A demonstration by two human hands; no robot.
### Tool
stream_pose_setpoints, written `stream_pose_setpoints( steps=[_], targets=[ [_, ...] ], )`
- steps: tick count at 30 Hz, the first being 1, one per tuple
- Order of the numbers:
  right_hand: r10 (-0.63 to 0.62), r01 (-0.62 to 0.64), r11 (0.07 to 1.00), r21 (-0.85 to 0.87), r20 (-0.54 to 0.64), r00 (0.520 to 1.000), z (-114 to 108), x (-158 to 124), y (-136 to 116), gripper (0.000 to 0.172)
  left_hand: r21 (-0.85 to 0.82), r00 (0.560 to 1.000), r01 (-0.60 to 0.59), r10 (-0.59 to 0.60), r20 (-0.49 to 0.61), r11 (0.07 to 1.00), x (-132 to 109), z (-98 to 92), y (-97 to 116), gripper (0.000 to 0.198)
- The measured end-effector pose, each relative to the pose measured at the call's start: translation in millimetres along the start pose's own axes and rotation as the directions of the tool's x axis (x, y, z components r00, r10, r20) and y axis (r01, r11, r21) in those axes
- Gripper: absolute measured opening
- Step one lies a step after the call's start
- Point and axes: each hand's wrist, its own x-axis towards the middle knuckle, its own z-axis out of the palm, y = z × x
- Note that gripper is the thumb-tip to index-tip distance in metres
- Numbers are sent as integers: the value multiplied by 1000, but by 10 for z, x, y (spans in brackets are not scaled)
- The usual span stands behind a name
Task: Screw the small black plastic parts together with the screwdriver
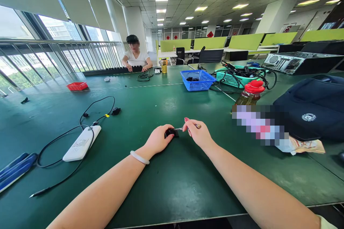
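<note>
My left hand [158, 139] is closed around a small black block-like part [175, 133], pinned against the green table; its exact kind is hard to make out. In my right hand [200, 134] is a thin metal tool [178, 128], pinched between thumb and fingers, its brownish rear end showing past the knuckles. The tool's tip reaches the top of the black part by my left fingers; whether it presses in or only touches cannot be seen.
To the left lie a white power adapter [82, 144] with looped black cable and blue gloves [16, 171]. Farther off are a red tray [77, 86], a blue basket [197, 80] and a green basket [233, 77] of cables. A red-lidded bottle [249, 94] and dark bag [309, 107] stand right. Opposite sits a person [136, 57].
</note>
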Motion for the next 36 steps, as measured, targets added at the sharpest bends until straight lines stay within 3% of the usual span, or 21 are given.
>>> stream_pose_setpoints(
  steps=[4, 8, 11, 19, 21, 23, 26, 28, 32, 36],
  targets=[
    [-199, 210, 965, -158, 82, 977, 38, -90, -67, 50, 1, 1000, -1, 1, 4, 1000, 18, 14, -18, 27],
    [-389, 487, 824, -290, 337, 858, 126, -196, -109, 36, 1, 1000, 29, -29, 8, 1000, 28, 29, -44, 30],
    [-434, 596, 721, -353, 441, 786, 198, -229, -95, 32, 6, 1000, 29, -29, 11, 1000, 24, 36, -55, 32],
    [-474, 732, 483, -480, 560, 680, 318, -295, -124, 39, 28, 999, 28, -29, 18, 999, 16, 11, 9, 36],
    [-468, 714, 518, -471, 543, 697, 286, -281, -139, 40, 31, 1000, 14, -15, 19, 999, 20, 12, 10, 36],
    [-434, 624, 646, -440, 462, 774, 208, -231, -132, 43, 33, 1000, 2, -2, 22, 999, 25, 16, 1, 35],
    [-290, 356, 888, -290, 246, 925, 58, -107, -67, 47, 50, 1000, -23, 22, 22, 998, 28, 23, -20, 31],
    [-141, 156, 979, -129, 123, 982, -13, -27, -5, 51, 61, 999, -29, 28, 18, 998, 25, 22, -26, 30],
    [123, -129, 989, 68, 86, 989, -36, 36, 63, 57, 62, 1000, -23, 23, 11, 998, 17, 13, -21, 30],
    [68, -74, 994, 75, 83, 994, -15, -25, -1, 56, 61, 999, -44, 43, 12, 997, 13, 21, -27, 30]
  ],
)
